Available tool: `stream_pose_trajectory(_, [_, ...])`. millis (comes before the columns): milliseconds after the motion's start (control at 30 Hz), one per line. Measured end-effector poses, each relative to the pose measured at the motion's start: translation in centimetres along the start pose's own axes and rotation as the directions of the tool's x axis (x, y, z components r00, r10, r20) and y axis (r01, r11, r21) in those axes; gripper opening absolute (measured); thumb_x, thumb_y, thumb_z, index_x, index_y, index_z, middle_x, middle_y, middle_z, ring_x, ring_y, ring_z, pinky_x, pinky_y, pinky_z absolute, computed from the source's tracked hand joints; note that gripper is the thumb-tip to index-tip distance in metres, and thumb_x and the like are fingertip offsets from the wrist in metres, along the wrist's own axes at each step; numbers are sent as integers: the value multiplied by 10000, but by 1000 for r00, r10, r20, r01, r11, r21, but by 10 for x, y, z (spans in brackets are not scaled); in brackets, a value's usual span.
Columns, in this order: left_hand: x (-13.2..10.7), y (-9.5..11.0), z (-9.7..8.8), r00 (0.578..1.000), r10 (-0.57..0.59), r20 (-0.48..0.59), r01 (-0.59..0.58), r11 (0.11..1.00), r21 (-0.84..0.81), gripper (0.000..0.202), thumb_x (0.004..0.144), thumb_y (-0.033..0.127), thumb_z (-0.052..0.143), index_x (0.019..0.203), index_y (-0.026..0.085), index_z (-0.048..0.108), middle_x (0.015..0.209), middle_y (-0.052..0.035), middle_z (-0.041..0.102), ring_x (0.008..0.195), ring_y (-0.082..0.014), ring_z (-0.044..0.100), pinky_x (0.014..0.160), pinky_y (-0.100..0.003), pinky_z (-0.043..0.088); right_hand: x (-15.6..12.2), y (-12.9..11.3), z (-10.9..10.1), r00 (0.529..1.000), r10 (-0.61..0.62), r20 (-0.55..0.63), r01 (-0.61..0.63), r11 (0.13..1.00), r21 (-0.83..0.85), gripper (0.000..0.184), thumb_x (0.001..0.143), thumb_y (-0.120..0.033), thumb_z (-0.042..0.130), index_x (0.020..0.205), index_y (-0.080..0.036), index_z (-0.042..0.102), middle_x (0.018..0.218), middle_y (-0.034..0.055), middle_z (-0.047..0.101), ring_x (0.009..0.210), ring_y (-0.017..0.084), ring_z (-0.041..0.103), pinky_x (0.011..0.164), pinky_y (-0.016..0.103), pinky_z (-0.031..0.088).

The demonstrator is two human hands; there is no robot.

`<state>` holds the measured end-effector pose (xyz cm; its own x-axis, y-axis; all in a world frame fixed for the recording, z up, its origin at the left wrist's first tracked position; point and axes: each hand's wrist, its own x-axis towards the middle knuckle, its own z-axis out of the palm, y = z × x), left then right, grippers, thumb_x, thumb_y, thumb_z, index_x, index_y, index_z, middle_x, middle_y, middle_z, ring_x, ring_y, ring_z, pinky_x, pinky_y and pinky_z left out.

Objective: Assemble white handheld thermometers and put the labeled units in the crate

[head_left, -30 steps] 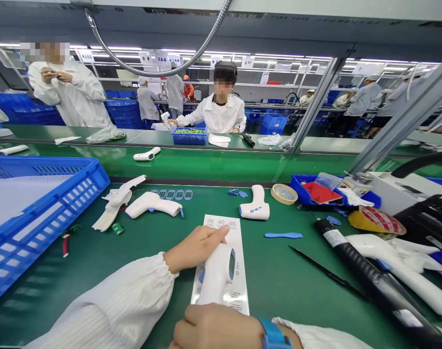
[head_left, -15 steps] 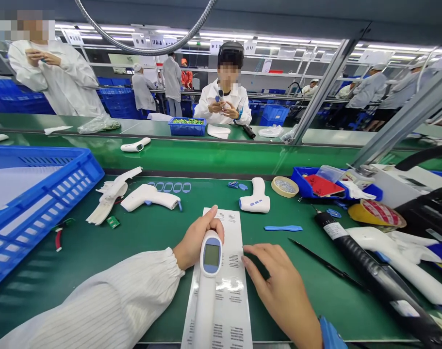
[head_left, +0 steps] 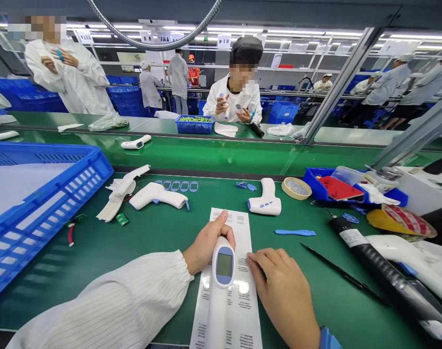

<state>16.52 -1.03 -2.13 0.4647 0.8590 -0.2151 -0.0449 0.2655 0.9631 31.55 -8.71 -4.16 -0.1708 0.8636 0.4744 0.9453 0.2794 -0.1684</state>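
Sheet (head_left: pixel 242 295): probably thin, bendy; lift by an edge.
Thermometer (head_left: pixel 218 303): over the sheet; we'd expect light, stiff, slick; grip its body.
Right hand (head_left: pixel 284 291): at sheet's right edge; fingertips close, we can't tell if pinching.
Left hand (head_left: pixel 208 243): over sheet's left edge, grasping thermometer's far end.
Screen (head_left: pixel 224 265): above sheet; likely scratches.

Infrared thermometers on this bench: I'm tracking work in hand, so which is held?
The white infrared thermometer over the printed sheet, its screen facing the camera; the left hand grips it, while the others lie untouched.
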Motion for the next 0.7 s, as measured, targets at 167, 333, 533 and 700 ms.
stream_pose_trajectory(167, [0, -1, -1, 1000, 12, -13, -12, 1000, 13, 678, 845, 589, 262, 382, 186, 550, 406, -15, 464, 595, -173, 528, 699, -277, 399, 4, 0, 0, 997, 40, 65, -40, 999, -3, 254, 880, -201, 429, 702, -187, 609, 648, 37, 602, 612, 193, 510, 538, 309, 366])
stream_pose_trajectory(333, [2, -2, -3, 1000, 23, -16, -22, 999, 34, 687, 845, 597, 251, 398, 178, 563, 396, -7, 461, 598, -168, 537, 688, -268, 401, 7, -2, -2, 986, 96, 139, -95, 995, -19, 240, 870, -165, 426, 673, -190, 562, 625, 20, 565, 587, 182, 504, 516, 292, 382])
stream_pose_trajectory(533, [0, -1, -3, 1000, 18, -15, -17, 999, 50, 683, 844, 597, 246, 399, 180, 552, 398, 0, 462, 536, -148, 504, 643, -261, 392, 3, -3, -1, 984, 112, 139, -117, 992, 35, 160, 871, -191, 450, 811, -167, 596, 738, 50, 607, 665, 196, 550, 549, 298, 448])
stream_pose_trajectory(700, [7, -6, -5, 999, 33, -7, -33, 998, 52, 670, 832, 607, 243, 402, 184, 534, 409, -2, 463, 538, -148, 475, 674, -273, 386, 0, -3, 1, 990, 95, 106, -100, 994, 35, 277, 888, -211, 380, 735, -185, 608, 694, 54, 614, 663, 205, 574, 557, 312, 461])
